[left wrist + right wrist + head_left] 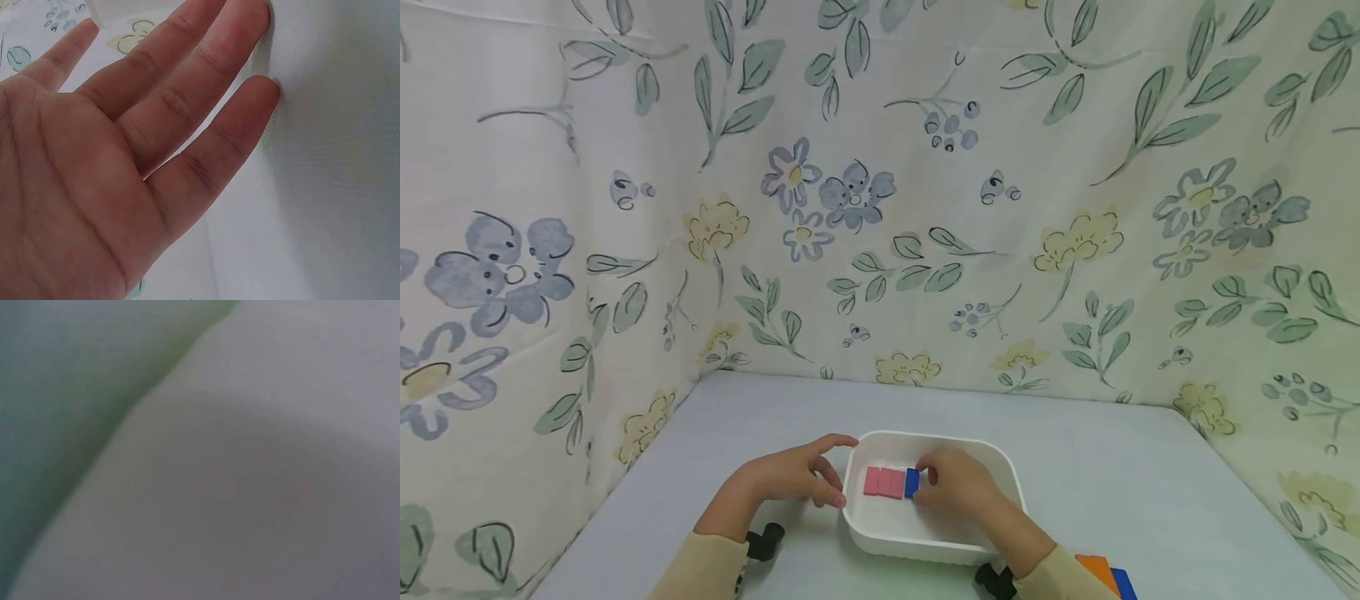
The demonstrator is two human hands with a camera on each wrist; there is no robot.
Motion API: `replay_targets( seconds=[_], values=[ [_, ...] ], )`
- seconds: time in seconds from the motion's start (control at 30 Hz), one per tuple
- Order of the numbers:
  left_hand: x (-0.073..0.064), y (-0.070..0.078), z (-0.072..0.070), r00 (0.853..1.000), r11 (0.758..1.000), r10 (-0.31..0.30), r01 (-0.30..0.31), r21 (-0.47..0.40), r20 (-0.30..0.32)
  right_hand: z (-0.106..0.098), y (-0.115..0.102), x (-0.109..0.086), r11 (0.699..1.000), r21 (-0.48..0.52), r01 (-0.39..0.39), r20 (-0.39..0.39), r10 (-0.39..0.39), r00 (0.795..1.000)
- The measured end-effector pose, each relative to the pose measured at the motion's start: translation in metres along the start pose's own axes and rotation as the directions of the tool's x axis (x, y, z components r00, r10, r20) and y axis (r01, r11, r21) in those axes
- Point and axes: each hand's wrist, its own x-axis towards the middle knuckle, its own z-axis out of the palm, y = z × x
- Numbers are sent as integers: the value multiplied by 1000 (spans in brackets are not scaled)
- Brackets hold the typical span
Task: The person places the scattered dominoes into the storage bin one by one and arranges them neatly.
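A white plastic basin [940,547] with rounded corners stands on the table. On its floor, pink rectangular pieces [884,482] lie side by side in a row. To their right is a small blue rectangular piece [912,482], pinched between the thumb and index finger of my right hand [958,485], which reaches inside the basin. My left hand [797,475] is at the basin's left end with its fingers spread. In the left wrist view, fairly straight fingers [215,147] touch the basin's textured outer wall [337,150]. The right wrist view is a blurred close-up of a pale surface.
Orange [1097,572] and blue flat pieces [1123,583] lie on the table [1120,475] at the front right, partly cut off. Floral cloth [925,200] hangs behind the table and on both sides. Dark wrist devices [766,542] sit under both wrists.
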Motion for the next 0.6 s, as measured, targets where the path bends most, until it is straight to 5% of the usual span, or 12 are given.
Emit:
replay_targets(
  seconds=[0.2,0.6],
  values=[
    [0,1,0,1000,1000,-10,10,3,-1,3,-1,1,999,15,-43,28,42,999],
    [-3,4,0,1000,1000,3,-3,-5,8,4,-5,-1,999,-24,30,33,-29,999]
  ],
)
